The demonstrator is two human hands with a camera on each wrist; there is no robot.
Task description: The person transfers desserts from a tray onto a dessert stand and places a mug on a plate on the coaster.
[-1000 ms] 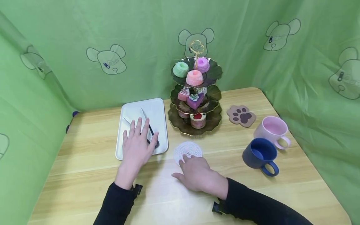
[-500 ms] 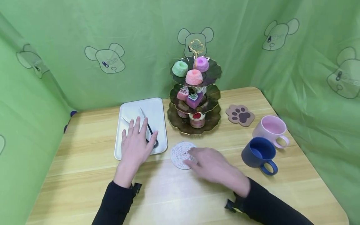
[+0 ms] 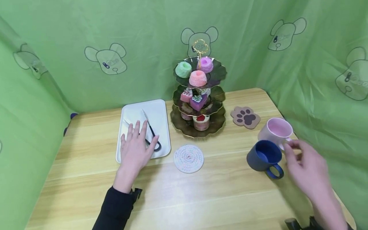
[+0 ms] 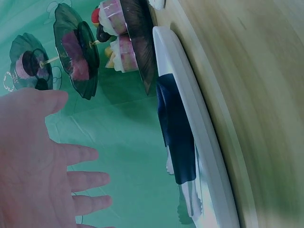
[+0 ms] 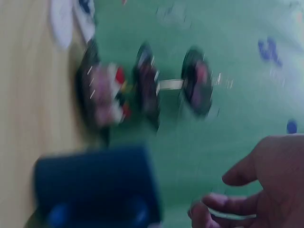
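Note:
My left hand point(image 3: 134, 148) hovers over the white tray point(image 3: 159, 110) with its fingers spread. Below it lie black-handled tongs point(image 4: 175, 128), partly hidden by the hand in the head view. My right hand point(image 3: 309, 166) is at the right, its fingers overlapping the handle of the pink mug point(image 3: 273, 135) in the head view. In the right wrist view its thumb and loosely bent fingers stand apart with nothing between them; whether they touch the handle I cannot tell. The navy mug point(image 3: 260, 159) stands just in front of the pink one. A round woven coaster point(image 3: 188, 159) lies flat mid-table.
A three-tier cake stand point(image 3: 184, 126) with toy cakes rises at the back centre. A brown paw-shaped coaster point(image 3: 244, 117) lies right of it. Green curtain point(image 3: 143, 28) encloses the wooden table point(image 3: 184, 204) at the back and sides.
My right hand has left the woven coaster and swung right to the mugs. The coaster ends slightly left of where it was. My left hand has barely shifted.

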